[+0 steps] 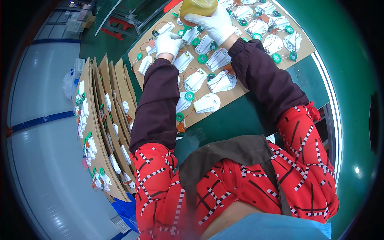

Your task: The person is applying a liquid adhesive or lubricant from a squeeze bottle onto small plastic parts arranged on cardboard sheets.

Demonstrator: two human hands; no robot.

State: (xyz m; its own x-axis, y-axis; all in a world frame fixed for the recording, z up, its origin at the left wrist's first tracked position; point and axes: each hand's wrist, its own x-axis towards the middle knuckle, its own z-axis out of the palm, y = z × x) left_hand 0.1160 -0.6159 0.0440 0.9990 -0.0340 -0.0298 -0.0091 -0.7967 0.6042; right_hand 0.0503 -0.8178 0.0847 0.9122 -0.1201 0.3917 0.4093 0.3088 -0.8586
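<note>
My right hand (214, 27), in a white glove, grips a rounded, yellowish translucent bottle (199, 8) at the top of the view. The bottle's upper part is cut off by the picture's edge. To its left, my left hand (168, 45), also gloved, reaches in among the white plastic housings with its fingers curled together. What those fingers hold, if anything, is hidden. Around both hands lie several white housings (196, 81) with thin wires, green round parts (202, 59) and small circuit boards, spread over a brown cardboard sheet (236, 94).
The cardboard rests on a dark green tabletop (218, 127). At my left stand several upright cardboard sheets (105, 132) carrying more white housings. Red stools (117, 29) and a metal frame are beyond the table at the far left. A white light strip (330, 96) borders the right side.
</note>
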